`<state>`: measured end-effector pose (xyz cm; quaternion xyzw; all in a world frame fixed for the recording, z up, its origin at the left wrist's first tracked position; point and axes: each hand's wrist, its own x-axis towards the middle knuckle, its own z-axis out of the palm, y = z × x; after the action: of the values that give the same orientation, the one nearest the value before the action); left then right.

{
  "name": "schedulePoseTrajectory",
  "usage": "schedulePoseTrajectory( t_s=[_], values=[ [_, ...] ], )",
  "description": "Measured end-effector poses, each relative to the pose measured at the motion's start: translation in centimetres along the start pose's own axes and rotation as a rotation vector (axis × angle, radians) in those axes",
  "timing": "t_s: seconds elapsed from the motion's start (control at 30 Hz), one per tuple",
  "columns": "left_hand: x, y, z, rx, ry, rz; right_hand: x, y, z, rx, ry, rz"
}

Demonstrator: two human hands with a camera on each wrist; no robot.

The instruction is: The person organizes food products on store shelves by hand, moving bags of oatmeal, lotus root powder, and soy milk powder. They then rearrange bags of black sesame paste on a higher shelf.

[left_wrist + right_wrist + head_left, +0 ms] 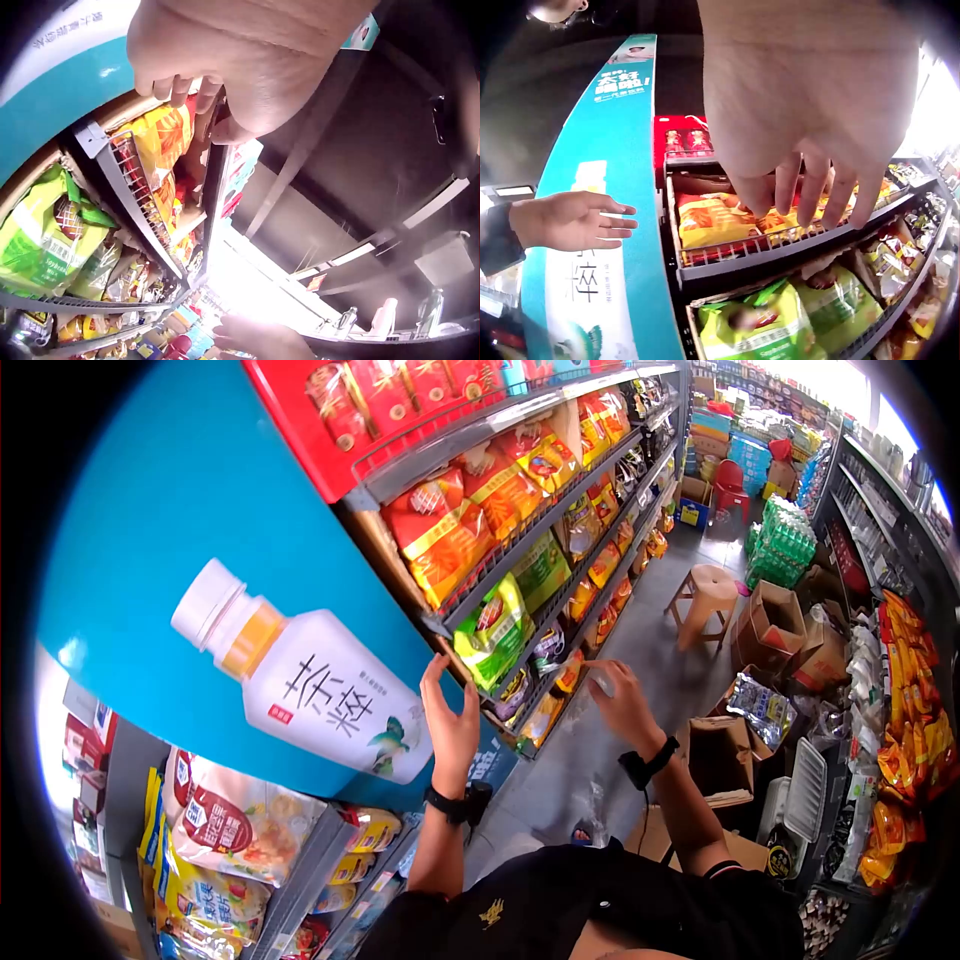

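Head view: in a shop aisle, a person raises both hands to a rack of snacks. The left hand (450,720) is held upright, its grip wide open and holding nothing, just beside the edge of a blue panel (150,510) that bears a large printed bottle (300,675). The right hand (622,700) reaches toward the lower tiers. Only this view takes in the aisle beyond, with a stool (708,595) and open cardboard boxes (775,625) on the floor.

Left wrist view: from below, the left hand (247,60) hangs close to orange snack bags (161,139) packed behind a wire shelf (135,187) front. Green bags (37,240) fill the tier beneath.

Right wrist view: the right hand (810,97) hovers over the orange snack bags in their wire shelf. Its fingers (786,184) point down loosely, the grip open and around nothing. Whether the fingertips touch the bags cannot be told. This view alone shows red packs (686,141) on the tier above, and the left hand (574,221) flat with its fingers straight against the blue panel.
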<state>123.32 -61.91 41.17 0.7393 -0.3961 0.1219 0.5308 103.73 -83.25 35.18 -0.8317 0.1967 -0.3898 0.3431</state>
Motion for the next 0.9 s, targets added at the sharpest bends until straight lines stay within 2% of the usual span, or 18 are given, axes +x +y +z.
schedulePoseTrajectory(
  t_s=[0.07, 0.2, 0.23, 0.4, 0.5, 0.63, 0.7, 0.73, 0.83, 0.9],
  values=[
    [2.7, -0.2, 1.6, 0.013, -0.016, 0.002, 1.1, 2.2, -1.0, -0.01, 0.02, 0.021],
    [8.2, -1.9, 4.0, 0.153, 0.061, 0.134, 3.4, 6.1, -1.0, -0.075, 0.009, 0.014],
    [9.3, -2.3, 4.8, 0.166, 0.091, 0.108, 4.1, 6.9, -0.7, -0.082, -0.001, 0.01],
    [14.1, -4.3, 8.9, 0.283, 0.244, 0.202, 9.2, 9.9, 1.3, -0.131, -0.107, 0.003],
    [16.1, -5.2, 10.7, 0.331, 0.326, 0.215, 14.4, 9.9, 2.4, -0.09, -0.17, -0.105],
    [16.4, -6.7, 12.2, 0.424, 0.356, 0.196, 21.9, 9.0, 4.2, 0.019, -0.178, -0.139],
    [16.6, -6.5, 12.2, 0.473, 0.306, 0.163, 25.1, 7.3, 4.8, 0.055, -0.176, -0.196],
    [16.6, -6.2, 12.0, 0.465, 0.288, 0.145, 26.6, 6.3, 5.2, 0.139, -0.175, -0.163],
    [16.5, -5.5, 11.4, 0.451, 0.25, 0.088, 31.2, 4.5, 6.7, 0.288, -0.176, -0.305],
    [16.6, -5.1, 11.2, 0.43, 0.261, 0.054, 33.7, 3.6, 8.2, 0.416, -0.198, -0.294]
  ],
)
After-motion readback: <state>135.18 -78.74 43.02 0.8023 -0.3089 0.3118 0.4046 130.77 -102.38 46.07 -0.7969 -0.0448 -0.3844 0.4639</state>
